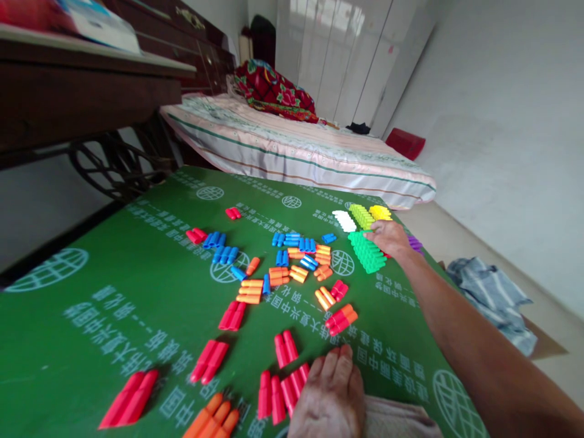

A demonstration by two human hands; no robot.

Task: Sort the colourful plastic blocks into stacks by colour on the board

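With twelve o'clock toward the bed [314,155], the green worktop [55,340], printed with pale globes and lettering, carries a scatter of small plastic pieces. The right hand [389,237] reaches out to two o'clock, its fingers bent at the upper edge of a group of bright green blocks [367,254]; whether they grip any of these cannot be told. Lime blocks [362,216] lie just past its fingertips at eleven o'clock, with yellow blocks [380,212] at twelve, white blocks [344,221] further off at ten, and purple blocks [415,244] partly hidden at three. The left hand [329,392] lies at five o'clock, back upward and fingers close together, covering part of the nearest red pieces [292,389]; its palm is hidden, so whether it holds anything cannot be told. More red pieces stretch away from it toward nine and ten o'clock, and joined orange pieces [210,420] lie at nine, cut by the lower border. A joined red and orange set [341,319] lies at twelve from that hand. Around the worktop's middle, blue pieces [225,254] and orange ones mingle, several side by side in touching rows. On the floor at three o'clock lies a striped cloth [488,298].
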